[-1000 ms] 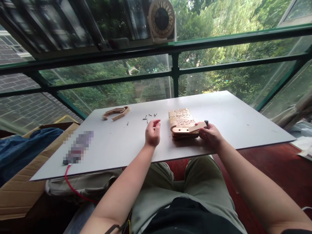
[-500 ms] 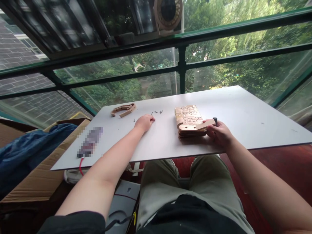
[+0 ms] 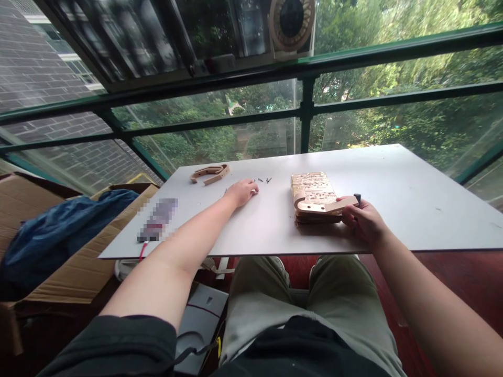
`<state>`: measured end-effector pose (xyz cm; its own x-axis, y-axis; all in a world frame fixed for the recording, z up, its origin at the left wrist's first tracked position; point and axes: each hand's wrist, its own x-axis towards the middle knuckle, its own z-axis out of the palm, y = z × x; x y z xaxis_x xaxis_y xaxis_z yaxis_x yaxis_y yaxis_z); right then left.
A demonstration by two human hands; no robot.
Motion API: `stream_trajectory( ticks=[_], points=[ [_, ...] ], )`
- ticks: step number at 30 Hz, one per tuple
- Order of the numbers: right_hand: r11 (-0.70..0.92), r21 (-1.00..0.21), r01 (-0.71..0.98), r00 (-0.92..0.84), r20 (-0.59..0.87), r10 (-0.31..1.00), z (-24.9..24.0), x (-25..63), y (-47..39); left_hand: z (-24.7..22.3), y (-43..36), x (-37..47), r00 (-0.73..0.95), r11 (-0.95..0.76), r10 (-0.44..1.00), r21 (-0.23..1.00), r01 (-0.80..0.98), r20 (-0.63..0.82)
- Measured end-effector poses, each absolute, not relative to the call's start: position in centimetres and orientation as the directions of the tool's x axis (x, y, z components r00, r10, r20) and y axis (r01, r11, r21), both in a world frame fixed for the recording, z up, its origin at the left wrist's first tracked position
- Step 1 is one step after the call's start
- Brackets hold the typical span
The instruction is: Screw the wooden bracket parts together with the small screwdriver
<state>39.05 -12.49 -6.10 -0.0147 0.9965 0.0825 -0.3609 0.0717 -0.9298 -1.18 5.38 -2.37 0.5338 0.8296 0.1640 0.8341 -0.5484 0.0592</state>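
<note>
My right hand (image 3: 363, 220) is closed on the straight end of a light wooden hook (image 3: 328, 207), which has a curled end and small holes. The hook rests along the near edge of a block (image 3: 314, 183), its top pitted and shiny. A short black cylinder (image 3: 357, 199) sticks up by my right fingers; its kind cannot be made out. My left hand (image 3: 243, 192) is low over the table, fingers curled together, and what is in them is hidden. Several dark screws (image 3: 268, 180) lie just beyond it.
More bent wooden hooks (image 3: 210, 174) lie at the table's back left. A blurred-out dark oblong thing (image 3: 159, 220) with a red cord is at the left edge of the white table (image 3: 412, 199). An open cardboard box (image 3: 78, 272) with blue cloth stands left. Green-framed windows rise behind.
The whole view has shifted, so things appear further right. My left hand has moved slightly nearer the screws, its fingers still curled. The right hand keeps its hold on the hook.
</note>
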Motion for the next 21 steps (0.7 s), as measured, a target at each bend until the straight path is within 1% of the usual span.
stream_trajectory(
  ticks=[9,11,13,15,18,20,21],
  points=[
    [0.066,-0.917,-0.394,-0.022,0.081,0.996,-6.3,39.1,-12.3,-1.7,6.9,-1.4,0.562,-0.562,0.82,-0.031,0.826,0.109],
    [0.06,-0.918,-0.393,-0.014,0.071,0.997,-6.3,39.1,-12.3,-1.3,7.1,-1.3,0.575,-0.574,0.813,-0.037,0.818,0.091],
    [0.055,-0.921,-0.386,-0.002,0.061,0.998,-6.2,39.0,-12.3,-1.1,7.1,-1.1,0.566,-0.568,0.819,-0.012,0.823,0.09],
    [0.055,-0.924,-0.379,0.005,0.058,0.998,-6.2,38.9,-12.3,-1.2,6.9,-0.8,0.538,-0.545,0.836,0.044,0.837,0.107],
    [0.061,-0.924,-0.378,0.0,0.066,0.998,-6.1,38.9,-12.2,-1.6,6.1,0.9,0.465,-0.494,0.866,0.177,0.851,0.182],
    [0.058,-0.925,-0.375,-0.007,0.065,0.998,-6.0,38.9,-12.2,-1.5,5.0,3.0,0.322,-0.429,0.898,0.432,0.794,0.3],
    [0.055,-0.926,-0.372,-0.01,0.063,0.998,-6.0,38.9,-12.2,-1.1,4.1,4.2,0.27,-0.425,0.901,0.562,0.71,0.34]
  ],
)
